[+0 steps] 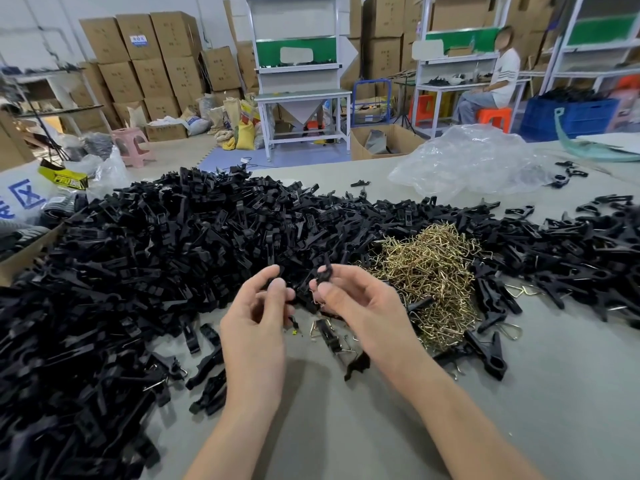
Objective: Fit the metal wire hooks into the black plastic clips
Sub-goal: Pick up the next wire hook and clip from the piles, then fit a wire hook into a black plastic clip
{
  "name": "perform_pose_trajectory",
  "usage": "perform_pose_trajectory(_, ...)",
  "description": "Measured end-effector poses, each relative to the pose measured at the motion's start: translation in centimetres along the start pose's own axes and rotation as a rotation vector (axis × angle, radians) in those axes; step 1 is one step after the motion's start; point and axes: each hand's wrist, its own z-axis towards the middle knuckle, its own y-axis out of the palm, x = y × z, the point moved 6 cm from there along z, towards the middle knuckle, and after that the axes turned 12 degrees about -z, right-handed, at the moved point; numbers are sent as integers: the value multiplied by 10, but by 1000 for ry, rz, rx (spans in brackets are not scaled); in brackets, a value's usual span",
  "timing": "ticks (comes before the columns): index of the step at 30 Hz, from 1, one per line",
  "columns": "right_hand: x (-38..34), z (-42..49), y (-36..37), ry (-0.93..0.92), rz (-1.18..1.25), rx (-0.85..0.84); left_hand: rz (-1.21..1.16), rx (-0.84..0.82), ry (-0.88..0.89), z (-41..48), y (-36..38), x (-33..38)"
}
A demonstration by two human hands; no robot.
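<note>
Workshop table point(346, 427), blue crate point(568, 117) of black parts point(568, 95); left hand point(256, 323), right hand point(356, 306) pinching clip point(323, 271).

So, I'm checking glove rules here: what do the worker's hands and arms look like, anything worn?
The left hand and right hand are bare, no gloves. The left forearm and right forearm are uncovered as far as the frame shows, no sleeve in view. No watch, ring, bracelet or tape shows on either.
</note>
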Motion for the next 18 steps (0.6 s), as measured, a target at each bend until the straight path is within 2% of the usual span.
perform_pose_trajectory(3,3,3,-2,52,102,20,-55,-68,-78,-4,6,-6)
perform_pose_trajectory(7,10,3,0,82,35,11,-140,-136,-268,-6,14,-19)
perform_pose_trajectory(10,9,2,2,77,-11,-11,-134,-211,-261,-8,19,-19)
perform_pose_trajectory(18,6,-1,-2,70,-52,-3,-199,-153,-167,-5,13,-7)
